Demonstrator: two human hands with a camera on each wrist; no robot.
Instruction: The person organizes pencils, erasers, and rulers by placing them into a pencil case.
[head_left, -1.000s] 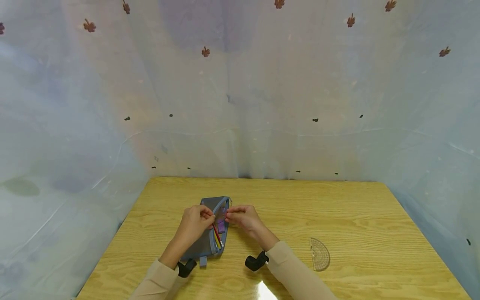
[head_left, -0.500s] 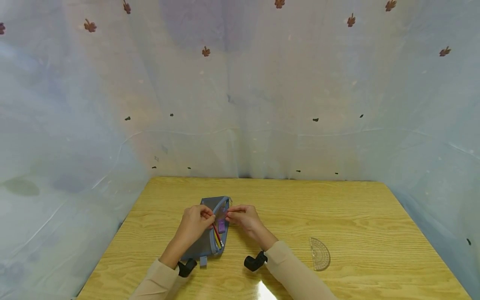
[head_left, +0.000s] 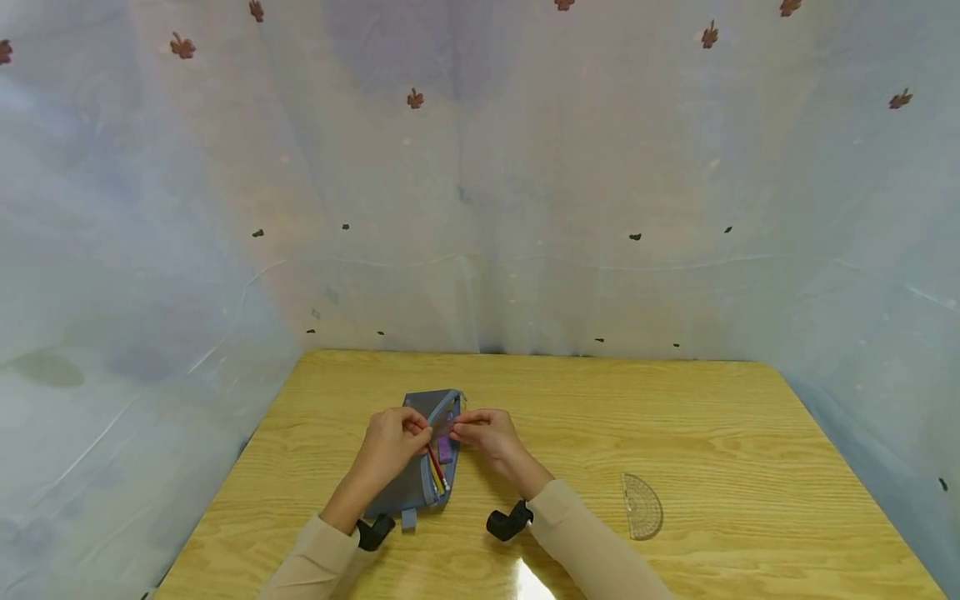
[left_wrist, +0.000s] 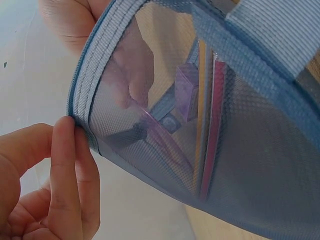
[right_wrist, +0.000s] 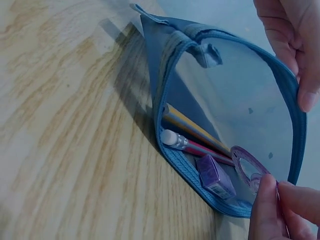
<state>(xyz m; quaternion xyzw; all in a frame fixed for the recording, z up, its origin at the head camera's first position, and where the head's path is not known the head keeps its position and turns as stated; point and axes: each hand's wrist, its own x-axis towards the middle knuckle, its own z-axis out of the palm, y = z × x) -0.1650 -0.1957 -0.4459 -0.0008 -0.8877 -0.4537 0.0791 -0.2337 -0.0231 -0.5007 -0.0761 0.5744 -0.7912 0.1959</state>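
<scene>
A blue-grey mesh pencil case (head_left: 405, 487) lies on the table with its zip top open. My left hand (head_left: 392, 443) pinches the zipped rim (left_wrist: 82, 85) and holds the mouth wide. At the opposite side of the mouth, my right hand (head_left: 491, 438) pinches a thin translucent purple piece (right_wrist: 242, 155) with a round loop; its kind is unclear. Its looped end is inside the case. Also within lie a yellow pencil (right_wrist: 192, 127), a red pencil with a white eraser tip (right_wrist: 195, 148) and a small purple box-like block (right_wrist: 215, 178).
A clear protractor (head_left: 642, 507) lies on the wooden table (head_left: 712, 450), to the right of my right sleeve. A fabric tab (head_left: 408, 521) sticks out from the case's near end. Pale sheeting (head_left: 555, 167) hangs behind and at both sides of the table.
Both hands stay almost where they were, still at the case's mouth. The head view has shifted very slightly.
</scene>
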